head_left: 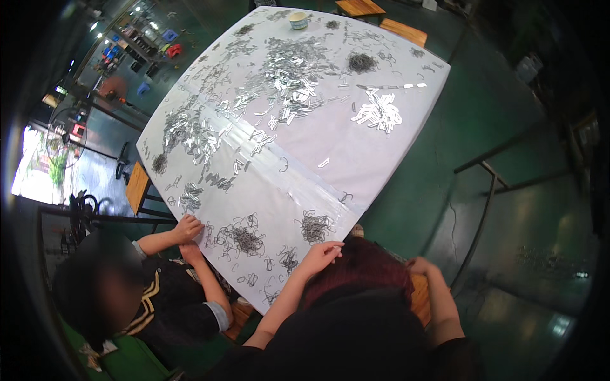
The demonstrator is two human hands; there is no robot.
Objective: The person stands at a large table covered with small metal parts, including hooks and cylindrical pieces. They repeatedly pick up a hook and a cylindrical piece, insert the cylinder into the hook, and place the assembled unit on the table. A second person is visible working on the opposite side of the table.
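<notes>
My left hand (323,255) is at the near corner of the white-covered table (381,168), its fingers curled together. Whatever may be in them is too small to make out. A pile of thin dark bent-wire pieces (316,227) lies just beyond it, and a smaller wire cluster (288,258) is to its left. Low at my right side, my right hand (420,265) has its fingers bent at the edge of a wooden stool (421,298), beside dark red cloth (362,270) over my lap. Its fingertips are partly hidden.
A co-worker's hands (189,232) work at the table's left edge, by another wire heap (246,240). Shiny metal strips (379,111) and more strips (289,86) are scattered farther off. A small tub (298,21) stands at the far end. Metal railing (489,190) is on the right.
</notes>
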